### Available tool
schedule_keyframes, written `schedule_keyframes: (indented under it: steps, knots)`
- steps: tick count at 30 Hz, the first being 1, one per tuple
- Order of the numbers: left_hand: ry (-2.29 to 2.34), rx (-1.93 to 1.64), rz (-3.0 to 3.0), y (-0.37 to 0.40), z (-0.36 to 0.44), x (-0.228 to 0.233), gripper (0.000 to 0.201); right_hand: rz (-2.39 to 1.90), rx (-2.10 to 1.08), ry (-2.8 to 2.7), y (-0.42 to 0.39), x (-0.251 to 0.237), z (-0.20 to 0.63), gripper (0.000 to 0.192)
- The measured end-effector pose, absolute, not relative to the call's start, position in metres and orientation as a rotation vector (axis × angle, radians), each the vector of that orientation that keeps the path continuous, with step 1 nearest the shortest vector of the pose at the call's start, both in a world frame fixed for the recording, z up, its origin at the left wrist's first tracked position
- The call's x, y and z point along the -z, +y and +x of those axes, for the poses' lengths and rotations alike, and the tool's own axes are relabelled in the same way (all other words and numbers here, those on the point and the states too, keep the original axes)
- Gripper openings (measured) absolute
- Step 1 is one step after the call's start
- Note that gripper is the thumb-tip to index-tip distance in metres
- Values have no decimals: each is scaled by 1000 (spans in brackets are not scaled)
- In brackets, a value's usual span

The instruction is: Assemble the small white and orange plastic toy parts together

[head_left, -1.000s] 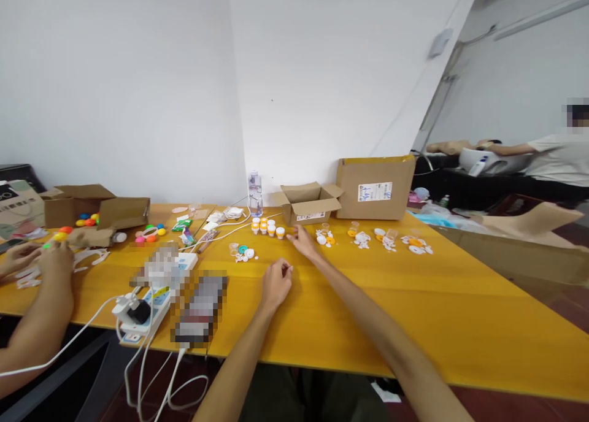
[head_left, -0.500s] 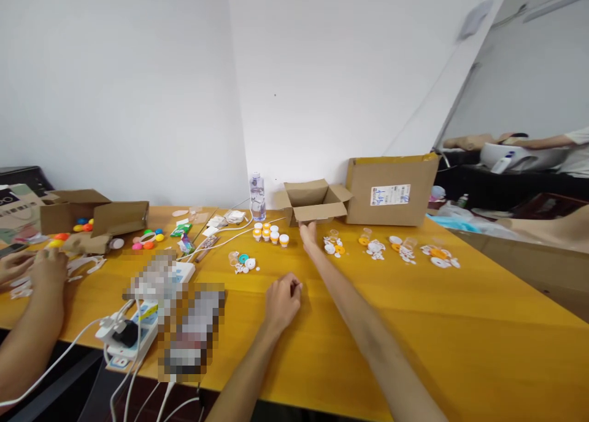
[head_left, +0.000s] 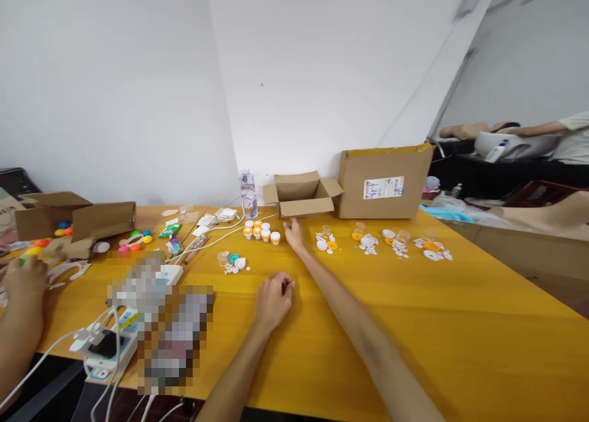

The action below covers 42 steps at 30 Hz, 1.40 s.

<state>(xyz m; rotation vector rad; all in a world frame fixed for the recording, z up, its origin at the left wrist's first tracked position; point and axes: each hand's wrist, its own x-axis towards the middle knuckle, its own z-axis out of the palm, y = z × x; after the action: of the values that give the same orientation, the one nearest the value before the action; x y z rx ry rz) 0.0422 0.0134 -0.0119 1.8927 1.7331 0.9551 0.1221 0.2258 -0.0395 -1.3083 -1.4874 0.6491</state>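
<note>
My left hand (head_left: 275,300) rests on the table, its fingers loosely curled with nothing visible in them. Farther forward, my right hand (head_left: 294,233) reaches to the front of the open cardboard box (head_left: 307,209). Its fingers are drawn together, and whatever they may hold is hidden. Just left of it stands a cluster of several small white-and-orange capped containers (head_left: 275,238). Between that cluster and my left hand lies a group of loose parts, with a teal ring (head_left: 234,258), a white disc (head_left: 240,263) and a clear cup (head_left: 223,259).
Several piles of white and orange parts (head_left: 367,243) lie in a row at right, before a large closed carton (head_left: 384,189). A water bottle (head_left: 248,193) stands by the wall. At left are a power strip (head_left: 151,308), cables and another person's hand (head_left: 27,281).
My right hand has come slightly back from the open box, beside the capped containers. My left hand stays on the table. The whole view has shifted a little.
</note>
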Motion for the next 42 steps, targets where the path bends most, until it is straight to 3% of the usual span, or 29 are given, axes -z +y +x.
schedule_keyframes:
  steps: [6, 12, 19, 30, 37, 42]
  knots:
    - [1819, -833, 1960, 13, 43, 9, 10, -1197, -585, -1778, 186, 38, 136, 31]
    - [1798, -723, 2202, 15, 47, 9, 14, -1023, -247, -2043, 139, 35, 179, 31]
    - [1823, -647, 2437, 22, 52, 15, 24, -1174, -12, -1910, 158, 19, 240, 37]
    - [1751, -766, 2471, 40, 53, 34, 38, -1313, -632, -1588, 200, 31, 256, 55]
    - [1674, -809, 2493, 60, 57, 38, 41, -1192, -874, -1555, 208, 23, 254, 29]
    - [1653, -763, 2482, 78, 61, 40, 50, -1143, -927, -1595, 206, 26, 252, 28]
